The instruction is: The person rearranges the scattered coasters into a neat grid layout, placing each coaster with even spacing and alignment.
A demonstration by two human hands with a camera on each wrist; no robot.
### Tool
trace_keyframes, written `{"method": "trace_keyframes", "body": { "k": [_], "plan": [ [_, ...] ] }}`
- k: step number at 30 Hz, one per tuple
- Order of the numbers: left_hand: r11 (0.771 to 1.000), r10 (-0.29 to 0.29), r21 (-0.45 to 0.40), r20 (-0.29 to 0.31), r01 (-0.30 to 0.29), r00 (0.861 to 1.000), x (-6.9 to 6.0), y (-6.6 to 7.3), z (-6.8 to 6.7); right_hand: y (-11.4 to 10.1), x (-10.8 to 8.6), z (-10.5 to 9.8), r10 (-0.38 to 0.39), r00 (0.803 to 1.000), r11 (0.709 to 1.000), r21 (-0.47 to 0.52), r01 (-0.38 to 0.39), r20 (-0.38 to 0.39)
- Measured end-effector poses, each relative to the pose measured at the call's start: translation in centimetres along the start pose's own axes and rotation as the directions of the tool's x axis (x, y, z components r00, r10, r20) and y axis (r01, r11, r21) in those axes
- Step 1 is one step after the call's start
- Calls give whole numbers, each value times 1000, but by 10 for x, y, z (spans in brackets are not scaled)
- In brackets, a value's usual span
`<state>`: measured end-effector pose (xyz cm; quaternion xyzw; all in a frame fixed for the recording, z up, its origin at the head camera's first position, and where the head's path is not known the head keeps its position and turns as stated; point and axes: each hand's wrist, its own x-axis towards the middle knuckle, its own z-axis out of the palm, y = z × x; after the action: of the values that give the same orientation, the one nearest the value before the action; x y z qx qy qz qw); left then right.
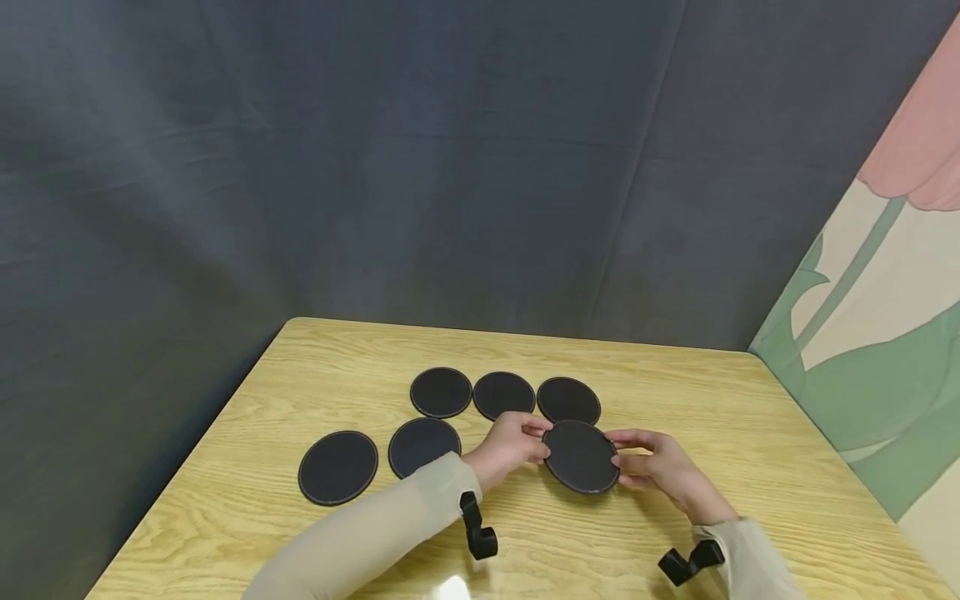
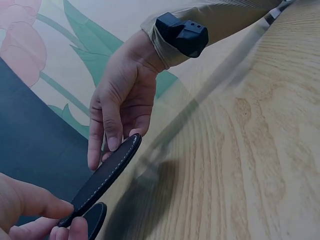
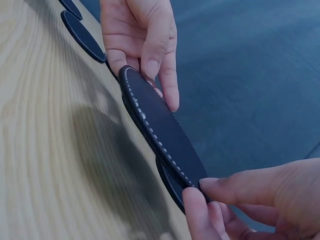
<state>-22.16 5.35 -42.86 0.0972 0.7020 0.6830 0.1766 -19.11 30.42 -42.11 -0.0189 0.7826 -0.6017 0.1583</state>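
Observation:
A round black coaster (image 1: 581, 457) with pale edge stitching is held tilted above the table. My left hand (image 1: 510, 448) pinches its left edge between thumb and fingers. On the opposite edge, my right hand (image 1: 663, 471) pinches it, as the right wrist view shows close up, where the coaster (image 3: 160, 125) is seen nearly edge-on. Behind it lie three similar coasters in a row: a left one (image 1: 441, 392), a middle one (image 1: 504, 395) partly covered by my left hand, and a right one (image 1: 568, 400). Two more lie left of my forearm, a near coaster (image 1: 338, 467) and a partly hidden coaster (image 1: 422, 443).
The wood-grain table (image 1: 750, 433) backs onto a dark grey-blue curtain (image 1: 450, 167). A wall with painted tulips (image 1: 885, 350) rises along the right side. Black wrist-worn devices sit on both cuffs, such as the left device (image 1: 477, 529).

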Motion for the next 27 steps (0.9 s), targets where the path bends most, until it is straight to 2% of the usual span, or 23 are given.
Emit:
{"method": "trace_keyframes", "body": {
  "k": [11, 20, 27],
  "plan": [
    [1000, 5, 19, -66, -4, 998, -7, 6, -24, -18, 15, 21, 5, 1000, 999, -45, -6, -30],
    [1000, -1, 8, -76, 2, 997, -14, 9, -48, -30, 26, 38, -18, 1000, 999, -44, 17, -19],
    [999, -18, 37, -90, 21, 996, -20, 9, -65, -34, 36, 50, -41, 999, 999, -11, 41, 0]
  ]
}}
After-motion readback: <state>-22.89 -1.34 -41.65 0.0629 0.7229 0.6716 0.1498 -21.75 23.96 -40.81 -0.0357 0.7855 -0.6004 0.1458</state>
